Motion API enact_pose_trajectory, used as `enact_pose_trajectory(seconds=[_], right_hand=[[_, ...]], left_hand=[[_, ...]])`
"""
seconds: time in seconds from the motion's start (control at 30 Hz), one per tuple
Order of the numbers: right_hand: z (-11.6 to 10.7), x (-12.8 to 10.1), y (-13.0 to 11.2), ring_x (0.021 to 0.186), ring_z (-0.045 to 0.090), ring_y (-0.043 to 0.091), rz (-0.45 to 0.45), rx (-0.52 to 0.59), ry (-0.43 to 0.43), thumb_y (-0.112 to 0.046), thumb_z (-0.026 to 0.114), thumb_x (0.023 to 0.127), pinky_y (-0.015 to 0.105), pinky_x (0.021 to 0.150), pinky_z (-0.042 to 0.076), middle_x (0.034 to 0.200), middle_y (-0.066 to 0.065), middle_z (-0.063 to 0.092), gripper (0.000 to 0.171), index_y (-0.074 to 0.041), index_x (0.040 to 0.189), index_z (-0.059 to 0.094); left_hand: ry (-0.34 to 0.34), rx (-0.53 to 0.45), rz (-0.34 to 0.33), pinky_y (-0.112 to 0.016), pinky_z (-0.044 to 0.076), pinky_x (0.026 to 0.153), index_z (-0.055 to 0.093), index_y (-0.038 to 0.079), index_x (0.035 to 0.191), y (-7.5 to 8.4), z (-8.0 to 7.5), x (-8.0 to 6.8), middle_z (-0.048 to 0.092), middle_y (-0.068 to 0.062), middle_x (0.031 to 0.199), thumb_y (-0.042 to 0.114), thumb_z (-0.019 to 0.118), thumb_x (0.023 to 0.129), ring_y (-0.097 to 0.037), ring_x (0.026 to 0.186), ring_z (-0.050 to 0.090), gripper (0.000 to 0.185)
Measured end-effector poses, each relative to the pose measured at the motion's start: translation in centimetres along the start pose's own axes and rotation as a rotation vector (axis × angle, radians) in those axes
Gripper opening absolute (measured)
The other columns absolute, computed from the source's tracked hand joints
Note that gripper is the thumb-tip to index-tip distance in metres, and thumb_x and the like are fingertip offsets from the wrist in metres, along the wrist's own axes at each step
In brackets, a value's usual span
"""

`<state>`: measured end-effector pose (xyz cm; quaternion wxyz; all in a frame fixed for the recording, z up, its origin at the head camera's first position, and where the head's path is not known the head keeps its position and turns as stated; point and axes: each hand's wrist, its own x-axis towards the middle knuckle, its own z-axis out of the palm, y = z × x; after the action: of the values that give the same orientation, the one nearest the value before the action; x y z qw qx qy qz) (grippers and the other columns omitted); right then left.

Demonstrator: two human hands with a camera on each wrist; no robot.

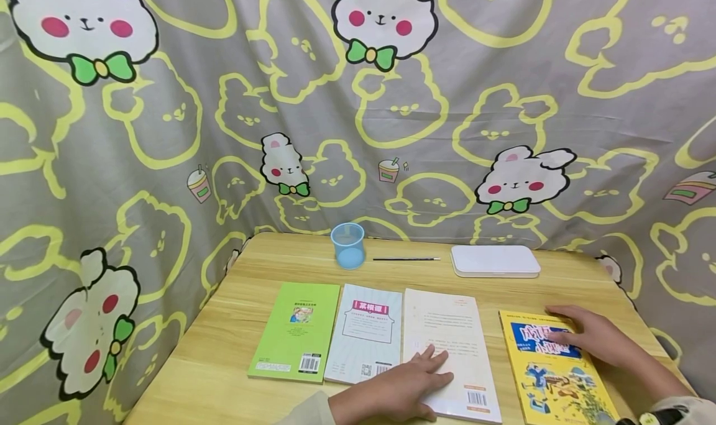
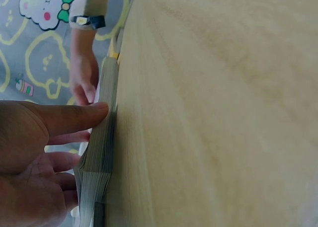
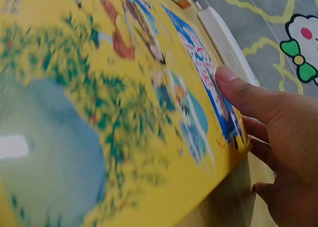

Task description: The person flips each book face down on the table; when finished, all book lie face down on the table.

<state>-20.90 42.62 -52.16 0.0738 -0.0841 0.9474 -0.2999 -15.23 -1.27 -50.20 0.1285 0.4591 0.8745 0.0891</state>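
My left hand (image 1: 399, 388) rests, fingers spread, on the lower left part of a cream-white book (image 1: 450, 325) lying back cover up. In the left wrist view, its thumb touches the edge of the thick page block (image 2: 102, 137). To the right, my right hand (image 1: 595, 338) grips the right edge of a yellow book (image 1: 556, 375) with a blue title panel. The right wrist view shows the thumb on the cover and the other fingers around the edge, partly hidden by the book.
Left of the cream-white book lie a pale blue book (image 1: 366, 332) and a green book (image 1: 293, 332). Behind them on the wooden table (image 1: 201, 350) stand a blue cup (image 1: 349, 254), a dark pencil (image 1: 405, 259) and a white case (image 1: 496, 260). A patterned curtain (image 1: 425, 164) surrounds the table.
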Motion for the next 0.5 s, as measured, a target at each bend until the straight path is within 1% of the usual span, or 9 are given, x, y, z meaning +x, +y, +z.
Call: enact_pose_trajectory(seconds=[0.17, 0.27, 0.4, 0.5], right_hand=[[0.0, -0.3, 0.8, 0.132, 0.039, 0.062, -0.001, 0.010, 0.022, -0.046, 0.076, 0.091, 0.072, 0.095, 0.037, 0.145, 0.038, 0.048, 0.077, 0.004, 0.145, 0.053], [0.2, -0.4, 1.1, 0.133, 0.037, 0.062, -0.003, 0.039, 0.038, -0.043, 0.076, 0.092, 0.075, 0.097, 0.033, 0.145, 0.038, 0.047, 0.074, 0.004, 0.144, 0.054], [0.7, -0.6, 1.5, 0.134, 0.033, 0.063, -0.008, 0.082, 0.056, -0.040, 0.076, 0.093, 0.078, 0.098, 0.028, 0.147, 0.037, 0.044, 0.070, 0.004, 0.144, 0.055], [1.0, -0.6, 1.8, 0.135, 0.031, 0.063, -0.015, 0.093, 0.072, -0.038, 0.076, 0.094, 0.079, 0.099, 0.027, 0.148, 0.036, 0.042, 0.068, 0.003, 0.144, 0.055]], left_hand=[[-0.001, -0.004, -0.006, -0.034, 0.030, 0.123, 0.046, 0.023, 0.157, 0.1, 0.0, 0.0, 0.025, -0.003, 0.170, 0.040, 0.078, 0.089, -0.026, 0.157, 0.021, 0.077], [0.003, 0.006, -0.002, -0.035, 0.030, 0.124, 0.047, 0.022, 0.157, 0.1, 0.1, 0.0, 0.026, -0.004, 0.170, 0.040, 0.078, 0.089, -0.027, 0.157, 0.021, 0.077], [0.004, 0.027, -0.007, -0.035, 0.030, 0.124, 0.047, 0.022, 0.156, 0.2, 0.2, 0.1, 0.027, -0.004, 0.170, 0.044, 0.077, 0.090, -0.027, 0.157, 0.022, 0.076], [0.005, 0.046, -0.021, -0.034, 0.030, 0.123, 0.049, 0.023, 0.155, 0.5, 0.0, 0.3, 0.029, -0.004, 0.169, 0.048, 0.074, 0.092, -0.026, 0.156, 0.024, 0.073]])
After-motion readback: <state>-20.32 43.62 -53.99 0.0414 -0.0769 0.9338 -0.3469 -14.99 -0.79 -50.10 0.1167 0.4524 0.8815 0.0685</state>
